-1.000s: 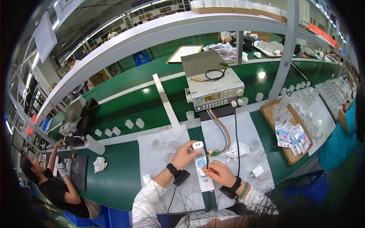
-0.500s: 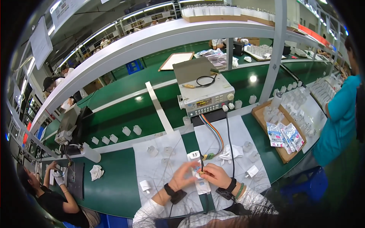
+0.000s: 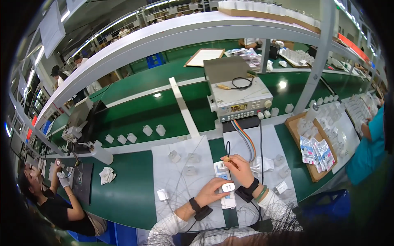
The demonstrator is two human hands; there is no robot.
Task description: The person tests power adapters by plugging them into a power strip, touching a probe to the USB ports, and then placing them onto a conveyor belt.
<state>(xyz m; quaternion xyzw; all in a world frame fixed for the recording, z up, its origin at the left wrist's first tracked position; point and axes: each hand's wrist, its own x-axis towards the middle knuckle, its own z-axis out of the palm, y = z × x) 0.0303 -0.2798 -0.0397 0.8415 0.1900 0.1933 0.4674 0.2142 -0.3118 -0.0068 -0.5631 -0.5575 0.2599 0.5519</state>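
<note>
Gripping a white charger (image 3: pixel 228 187) between thumb and fingers, the left hand (image 3: pixel 210 192) has it over the near half of the white power strip (image 3: pixel 228 201), ported face turned upward. The strip lies lengthwise on the green desk (image 3: pixel 131 186), running away from the person, its far end leaning a little left. From where I stand, the placement that seems to count is the charger over the strip, the long side of its face lying roughly across the strip's line. The left is clearly the nearer hand. Whether the charger sits in a socket I can't tell; the spot underneath is hidden. Farther up, by the strip's far end, the right hand (image 3: pixel 243 172) pinches a gold-coloured cable end (image 3: pixel 232 163), its black cable (image 3: pixel 228 146) looping up beyond the fingers.

Half a second ago the left hand was blurred and loosely spread beside the strip, with no charger I could make out in it, and the right hand had that cable end down by the strip's middle. Since then the left has closed and the right has drawn off toward the far end.
</note>
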